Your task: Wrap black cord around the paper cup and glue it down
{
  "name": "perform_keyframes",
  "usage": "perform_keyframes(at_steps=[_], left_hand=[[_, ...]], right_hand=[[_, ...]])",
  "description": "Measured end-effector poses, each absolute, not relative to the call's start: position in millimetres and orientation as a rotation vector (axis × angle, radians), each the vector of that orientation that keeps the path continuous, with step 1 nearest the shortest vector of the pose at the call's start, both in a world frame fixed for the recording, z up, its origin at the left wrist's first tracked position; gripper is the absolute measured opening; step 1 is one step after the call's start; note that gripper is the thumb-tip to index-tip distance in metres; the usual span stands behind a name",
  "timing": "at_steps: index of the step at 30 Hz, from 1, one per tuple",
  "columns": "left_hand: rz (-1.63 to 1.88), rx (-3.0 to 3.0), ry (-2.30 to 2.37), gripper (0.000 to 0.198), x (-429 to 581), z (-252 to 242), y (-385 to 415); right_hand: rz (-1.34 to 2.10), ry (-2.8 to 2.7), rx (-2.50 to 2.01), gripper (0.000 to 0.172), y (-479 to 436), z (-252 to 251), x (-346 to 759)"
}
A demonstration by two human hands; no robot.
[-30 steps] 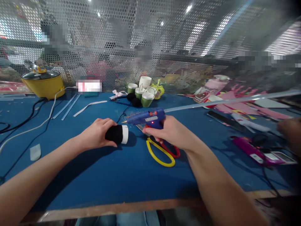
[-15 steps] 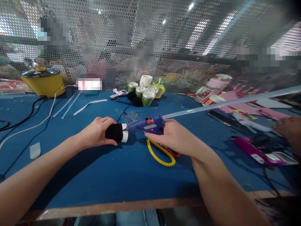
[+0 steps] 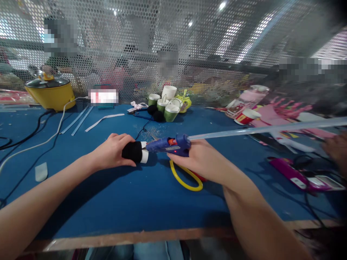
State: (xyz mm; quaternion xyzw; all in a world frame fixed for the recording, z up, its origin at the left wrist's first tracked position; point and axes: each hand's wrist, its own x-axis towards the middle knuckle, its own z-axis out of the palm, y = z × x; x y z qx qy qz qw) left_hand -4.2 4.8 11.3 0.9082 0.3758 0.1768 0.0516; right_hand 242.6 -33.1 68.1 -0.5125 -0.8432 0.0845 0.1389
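My left hand (image 3: 115, 151) is wrapped round a black-covered roll (image 3: 132, 152) lying on its side, with a white end (image 3: 145, 156) sticking out to the right. In my right hand (image 3: 202, 157) is a blue hot glue gun (image 3: 168, 144), its nozzle at the white end; I cannot tell whether they touch. From the back of the gun a long clear glue stick (image 3: 257, 130) runs off to the right. Below my right hand lie scissors with a yellow handle (image 3: 187, 180) and a red one, partly hidden by the hand.
Green-wrapped paper cups (image 3: 171, 112) and black balls (image 3: 158, 115) stand at the back middle. A yellow pot (image 3: 51, 94) with cables is back left. At right are a red paper cup (image 3: 247, 116), a purple device (image 3: 290, 171) and another person's hand (image 3: 336, 148).
The rear end of the glue stick has swung lower on the right. The glue gun and black roll stay nearly in place. The other person's hand has shifted slightly right.
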Motion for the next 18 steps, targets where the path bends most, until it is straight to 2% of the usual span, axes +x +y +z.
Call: perform_keyframes(at_steps=[18], left_hand=[[0.531, 2.778, 1.117, 0.050, -4.0, 11.7, 4.9]], right_hand=[[0.298, -2.488, -1.471, 0.032, -35.9, 70.7, 241.4]])
